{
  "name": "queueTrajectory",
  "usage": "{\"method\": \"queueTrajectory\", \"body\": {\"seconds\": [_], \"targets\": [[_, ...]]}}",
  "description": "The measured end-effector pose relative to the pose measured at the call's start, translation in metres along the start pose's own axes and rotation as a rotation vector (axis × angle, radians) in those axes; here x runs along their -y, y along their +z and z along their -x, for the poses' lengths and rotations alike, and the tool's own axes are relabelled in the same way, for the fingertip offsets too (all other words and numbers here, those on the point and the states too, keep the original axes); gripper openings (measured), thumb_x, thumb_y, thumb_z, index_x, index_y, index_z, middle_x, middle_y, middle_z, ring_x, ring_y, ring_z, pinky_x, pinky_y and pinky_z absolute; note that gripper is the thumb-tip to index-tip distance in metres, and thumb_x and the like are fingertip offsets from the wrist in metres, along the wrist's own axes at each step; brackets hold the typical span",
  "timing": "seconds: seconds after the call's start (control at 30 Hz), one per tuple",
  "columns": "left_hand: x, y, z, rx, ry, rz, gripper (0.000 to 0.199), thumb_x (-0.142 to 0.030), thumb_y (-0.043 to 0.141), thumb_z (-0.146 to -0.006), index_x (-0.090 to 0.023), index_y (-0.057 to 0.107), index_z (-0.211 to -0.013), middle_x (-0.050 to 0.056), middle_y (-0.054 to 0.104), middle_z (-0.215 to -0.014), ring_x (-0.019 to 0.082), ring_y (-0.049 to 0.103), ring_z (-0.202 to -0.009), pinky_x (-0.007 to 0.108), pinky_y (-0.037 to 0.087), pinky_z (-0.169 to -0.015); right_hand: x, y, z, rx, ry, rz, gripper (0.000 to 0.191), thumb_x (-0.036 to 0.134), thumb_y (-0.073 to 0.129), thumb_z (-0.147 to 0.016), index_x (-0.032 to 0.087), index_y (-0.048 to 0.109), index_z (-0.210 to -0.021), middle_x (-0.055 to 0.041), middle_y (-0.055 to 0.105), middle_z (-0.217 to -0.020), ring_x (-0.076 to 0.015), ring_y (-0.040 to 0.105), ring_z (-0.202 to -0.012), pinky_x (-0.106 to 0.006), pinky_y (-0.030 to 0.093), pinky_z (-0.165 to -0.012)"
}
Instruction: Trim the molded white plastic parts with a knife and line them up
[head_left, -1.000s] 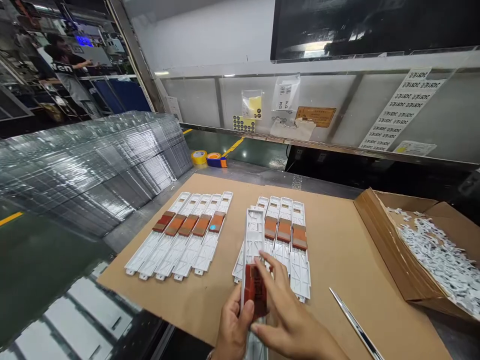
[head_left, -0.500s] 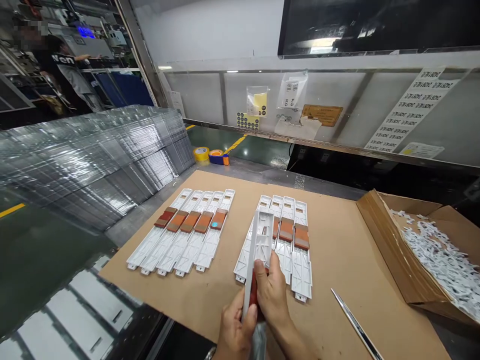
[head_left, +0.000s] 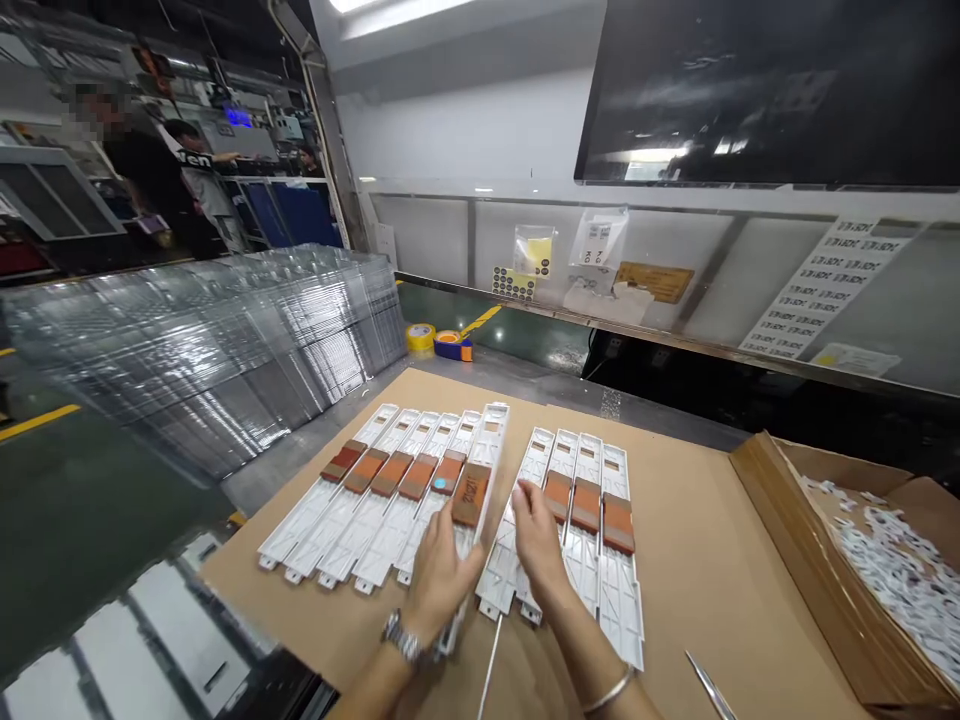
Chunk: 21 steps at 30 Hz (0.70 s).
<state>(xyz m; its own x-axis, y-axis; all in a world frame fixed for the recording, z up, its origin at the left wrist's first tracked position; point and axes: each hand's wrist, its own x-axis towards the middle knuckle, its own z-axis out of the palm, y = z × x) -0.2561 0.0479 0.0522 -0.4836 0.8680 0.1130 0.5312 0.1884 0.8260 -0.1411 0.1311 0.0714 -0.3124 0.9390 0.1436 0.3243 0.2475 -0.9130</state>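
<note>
A person's left hand, a wristwatch at its wrist, clasps the side of a white moulded plastic tray, holding it tilted above a cardboard sheet on the worktop at centre frame. The tray's far end rises beside a row of five like trays, and its near end dips toward the bottom of the frame. The right hand, a bangle on its wrist, is open with fingers spread, just beside the tray's other long edge and above a row of four trays. Whether that hand bears any of the load cannot be told. A red-brown pad with dark lettering lies across the tray's middle. Thin and ribbed, the tray looks light and fairly stiff, though its long span may flex; the side rails appear the surest hold, clear of the pad. At lower right lie a slim steel tool and a cardboard box of white plastic pieces. Stacked clear sheets fill the left of the frame, with a co-worker at upper left.
</note>
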Motion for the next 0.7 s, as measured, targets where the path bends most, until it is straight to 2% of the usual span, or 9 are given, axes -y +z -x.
{"method": "queueTrajectory", "body": {"seconds": [0.07, 0.13, 0.23, 0.33, 0.43, 0.5, 0.6, 0.63, 0.7], "targets": [[0.005, 0.003, -0.026, -0.019, 0.005, -0.105, 0.061, -0.026, 0.051, -0.072, -0.005, 0.039, -0.128, 0.020, 0.051, -0.121, 0.034, 0.041, -0.117, 0.050, 0.028, -0.099, -0.006, 0.001, 0.014, 0.065, -0.096, 0.146, 0.023, 0.035, 0.045, -0.086, 0.019, 0.060, -0.093, -0.0074, 0.061, -0.088, -0.0230, 0.054, -0.086, -0.037, 0.042, -0.076], [0.009, 0.012, -0.043, -0.024, 0.023, -0.176, 0.053, -0.023, 0.052, -0.069, -0.007, 0.047, -0.119, 0.017, 0.054, -0.113, 0.034, 0.042, -0.111, 0.050, 0.028, -0.097, -0.014, 0.005, 0.034, 0.142, -0.190, 0.292, 0.008, 0.024, 0.060, -0.073, 0.020, 0.061, -0.081, -0.0062, 0.059, -0.081, -0.0251, 0.051, -0.082, -0.039, 0.040, -0.074], [0.011, 0.028, -0.049, -0.035, 0.046, -0.236, 0.050, -0.020, 0.055, -0.068, -0.010, 0.049, -0.117, 0.015, 0.049, -0.120, 0.030, 0.042, -0.110, 0.048, 0.029, -0.096, -0.032, 0.017, 0.059, 0.187, -0.269, 0.478, 0.019, 0.008, 0.067, -0.057, 0.018, 0.060, -0.073, -0.0083, 0.058, -0.078, -0.0291, 0.050, -0.081, -0.042, 0.039, -0.072], [0.010, 0.038, -0.045, -0.061, 0.053, -0.254, 0.054, -0.017, 0.053, -0.070, -0.008, 0.045, -0.123, 0.019, 0.042, -0.127, 0.031, 0.041, -0.110, 0.049, 0.030, -0.094, -0.046, 0.026, 0.067, 0.196, -0.337, 0.572, 0.019, 0.001, 0.061, -0.059, 0.018, 0.055, -0.065, -0.0079, 0.055, -0.071, -0.0283, 0.050, -0.078, -0.041, 0.039, -0.069], [0.009, 0.031, -0.037, -0.084, 0.075, -0.221, 0.050, -0.016, 0.045, -0.075, -0.012, 0.046, -0.125, 0.016, 0.047, -0.122, 0.031, 0.043, -0.108, 0.050, 0.033, -0.092, -0.047, 0.021, 0.062, 0.169, -0.419, 0.553, 0.019, 0.003, 0.050, -0.072, 0.020, 0.051, -0.066, -0.0066, 0.054, -0.071, -0.0248, 0.049, -0.073, -0.039, 0.039, -0.066], [0.007, 0.020, -0.029, -0.107, 0.106, -0.173, 0.046, -0.017, 0.040, -0.080, -0.017, 0.046, -0.126, 0.012, 0.050, -0.120, 0.028, 0.044, -0.110, 0.047, 0.034, -0.094, -0.040, 0.007, 0.058, 0.098, -0.450, 0.491, 0.015, 0.009, 0.044, -0.082, 0.021, 0.053, -0.078, -0.0074, 0.056, -0.080, -0.0244, 0.050, -0.077, -0.040, 0.040, -0.069], [0.004, 0.003, -0.007, -0.152, 0.151, -0.084, 0.040, -0.020, 0.033, -0.088, -0.019, 0.047, -0.125, 0.010, 0.051, -0.121, 0.021, 0.046, -0.113, 0.039, 0.039, -0.095, -0.023, -0.030, 0.057, -0.062, -0.430, 0.381, 0.017, 0.023, 0.034, -0.092, 0.020, 0.049, -0.102, -0.0104, 0.056, -0.097, -0.0256, 0.052, -0.091, -0.043, 0.043, -0.078], [0.003, -0.002, 0.003, -0.172, 0.167, -0.057, 0.038, -0.021, 0.031, -0.089, -0.019, 0.047, -0.124, 0.011, 0.051, -0.122, 0.020, 0.046, -0.114, 0.038, 0.040, -0.095, -0.017, -0.046, 0.058, -0.118, -0.378, 0.291, 0.019, 0.026, 0.033, -0.094, 0.020, 0.046, -0.107, -0.0103, 0.057, -0.099, -0.0252, 0.054, -0.093, -0.043, 0.044, -0.078], [-0.001, -0.009, 0.023, -0.212, 0.208, -0.011, 0.038, -0.021, 0.031, -0.090, -0.019, 0.044, -0.126, 0.011, 0.050, -0.125, 0.020, 0.045, -0.118, 0.039, 0.040, -0.097, -0.006, -0.079, 0.064, -0.227, -0.191, -0.058, 0.022, 0.032, 0.035, -0.095, 0.022, 0.044, -0.113, -0.0085, 0.061, -0.101, -0.0243, 0.059, -0.092, -0.041, 0.048, -0.075]]}}
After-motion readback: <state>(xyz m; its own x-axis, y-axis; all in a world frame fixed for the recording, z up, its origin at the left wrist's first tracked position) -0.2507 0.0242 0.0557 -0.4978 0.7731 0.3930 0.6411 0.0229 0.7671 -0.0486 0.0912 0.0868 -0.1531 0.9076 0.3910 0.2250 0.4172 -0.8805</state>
